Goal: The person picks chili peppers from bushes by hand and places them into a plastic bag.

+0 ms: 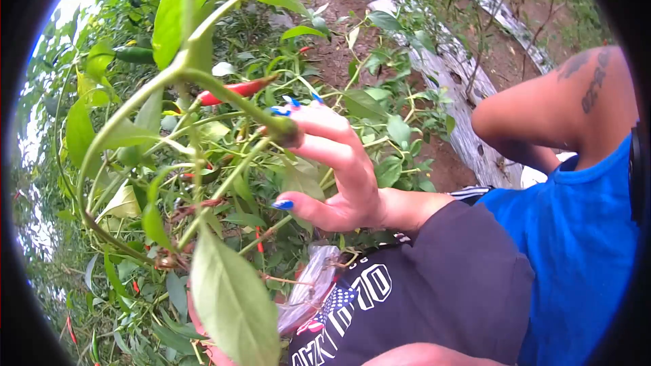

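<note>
My right hand (pixel 339 173), with blue-painted nails, reaches into a chili pepper plant. Its fingers are bent and the thumb stands well apart from them. The blunt brownish end of a thick green stem (pixel 247 105) overlaps the fingers. A ripe red chili (pixel 237 91) sits just beyond the fingertips, partly crossed by that stem. In the foreground a large pale leaf (pixel 230 305) covers most of my left hand (pixel 215 354), of which only a sliver of skin shows. A crumpled clear plastic bag (pixel 312 288) lies between that leaf and my black printed shirt.
Close on my right is a person in a blue top (pixel 576 244) with a bent, tattooed arm (pixel 542 105). Silvery plastic mulch (pixel 454 81) runs along bare soil behind. Dense chili foliage fills the left, with a dark green pepper (pixel 134 54) and several small red chilies.
</note>
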Available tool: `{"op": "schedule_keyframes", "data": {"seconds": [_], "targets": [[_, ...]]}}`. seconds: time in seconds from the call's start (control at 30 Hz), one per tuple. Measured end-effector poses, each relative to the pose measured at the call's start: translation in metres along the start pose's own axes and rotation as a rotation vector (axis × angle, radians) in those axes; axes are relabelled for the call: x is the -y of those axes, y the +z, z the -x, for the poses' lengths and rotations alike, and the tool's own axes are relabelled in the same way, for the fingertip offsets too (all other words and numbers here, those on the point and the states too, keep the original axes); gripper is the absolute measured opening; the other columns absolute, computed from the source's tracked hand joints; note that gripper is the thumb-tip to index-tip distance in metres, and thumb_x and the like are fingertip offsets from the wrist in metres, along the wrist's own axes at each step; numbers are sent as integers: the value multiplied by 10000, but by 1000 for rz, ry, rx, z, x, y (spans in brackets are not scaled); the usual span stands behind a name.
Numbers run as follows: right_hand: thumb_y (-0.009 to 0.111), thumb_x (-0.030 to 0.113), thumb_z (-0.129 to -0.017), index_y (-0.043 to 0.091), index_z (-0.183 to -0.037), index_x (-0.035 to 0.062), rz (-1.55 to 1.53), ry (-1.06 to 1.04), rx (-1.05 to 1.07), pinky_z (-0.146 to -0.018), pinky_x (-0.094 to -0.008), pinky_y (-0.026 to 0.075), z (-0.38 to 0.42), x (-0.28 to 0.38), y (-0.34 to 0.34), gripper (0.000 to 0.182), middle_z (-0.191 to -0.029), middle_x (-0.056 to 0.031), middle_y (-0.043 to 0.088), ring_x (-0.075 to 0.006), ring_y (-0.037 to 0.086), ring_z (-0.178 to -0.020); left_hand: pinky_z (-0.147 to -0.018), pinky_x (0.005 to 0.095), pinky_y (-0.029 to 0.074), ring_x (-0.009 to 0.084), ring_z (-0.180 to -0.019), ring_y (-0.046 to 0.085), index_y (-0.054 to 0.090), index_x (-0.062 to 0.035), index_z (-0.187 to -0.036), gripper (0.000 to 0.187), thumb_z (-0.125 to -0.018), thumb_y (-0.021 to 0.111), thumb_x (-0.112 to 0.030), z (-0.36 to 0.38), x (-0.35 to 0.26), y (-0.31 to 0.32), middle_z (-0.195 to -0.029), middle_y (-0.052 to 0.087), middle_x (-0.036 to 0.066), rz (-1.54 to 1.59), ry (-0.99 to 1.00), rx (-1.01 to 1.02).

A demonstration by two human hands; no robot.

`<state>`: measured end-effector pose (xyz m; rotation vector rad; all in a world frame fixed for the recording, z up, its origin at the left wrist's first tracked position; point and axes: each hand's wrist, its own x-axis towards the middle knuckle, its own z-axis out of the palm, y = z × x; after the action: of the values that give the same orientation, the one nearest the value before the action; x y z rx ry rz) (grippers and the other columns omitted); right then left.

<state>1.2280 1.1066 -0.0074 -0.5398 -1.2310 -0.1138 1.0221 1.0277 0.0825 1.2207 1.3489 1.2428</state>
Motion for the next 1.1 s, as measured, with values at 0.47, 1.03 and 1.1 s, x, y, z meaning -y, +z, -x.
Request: {"op": "schedule_keyframes", "data": {"seconds": [0.47, 1.03, 1.1], "targets": [[718, 381, -616, 402, -1196, 41, -434, 166, 1269, -811, -370, 391, -67, -49, -49, 743, -1082, -107, 515, -278, 511, -929, -565, 207, 424, 103, -687, 505, 375, -22, -1221, 440, -807, 514, -79, -68, 52, 11, -1003, 543, 103, 165, 38, -72], [602, 241, -642, 611, -914, 76, -1245, -500, 1781, -747, -413, 436, -89, -171, 73, 318, -895, -146, 559, -303, 537, -885, -508, 176, 396, 79, -628, 477, 382, -21, -1222, 440, -809, 518, -88, -181, 119, 167, -1028, 539, 105, 525, 225, -818], [579, 189, -632, 610, -870, 58, -1240, -593, 1779, -686, -403, 462, -81, -161, 74, 273, -882, -136, 539, -294, 554, -841, -502, 173, 393, 76, -621, 474, 382, -20, -1222, 440, -810, 518, -89, -187, 116, 167, -1031, 539, 105, 546, 305, -924]]}}
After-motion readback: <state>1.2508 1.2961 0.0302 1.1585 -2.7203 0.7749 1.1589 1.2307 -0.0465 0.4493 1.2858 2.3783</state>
